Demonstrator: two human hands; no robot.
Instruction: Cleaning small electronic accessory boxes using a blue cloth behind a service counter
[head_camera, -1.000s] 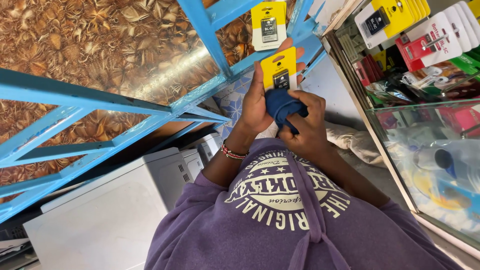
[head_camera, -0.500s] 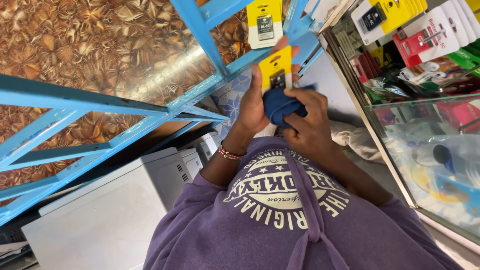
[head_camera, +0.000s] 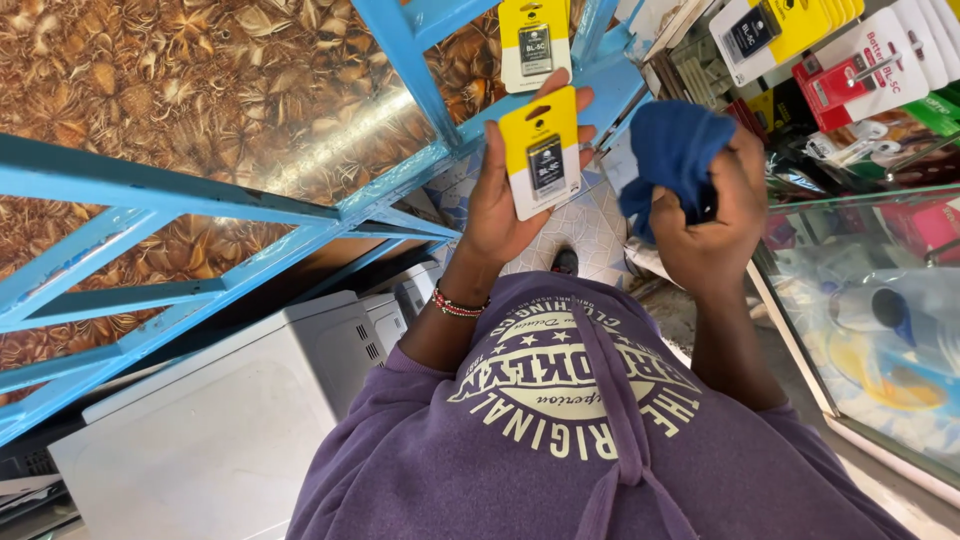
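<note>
The left hand (head_camera: 505, 200) holds up a yellow-and-white blister pack (head_camera: 541, 152) with a small dark battery sealed in it, fingers clenched on its lower edge and thumb behind; the pack sits just below a second, matching pack (head_camera: 534, 42) hanging on the blue metal frame (head_camera: 400, 190); the right hand (head_camera: 708, 225) is clenched round a bunched blue cloth (head_camera: 672, 150), held just beside the pack but apart from it; a glass display case (head_camera: 870, 300) stands to the right, with more hanging packs (head_camera: 860, 60) above it. To wipe the pack well, I judge it best to pinch it only by the card edge, leaving the face free; press a flat fold of cloth against the clear bubble; stroke lightly so the card does not bend.
</note>
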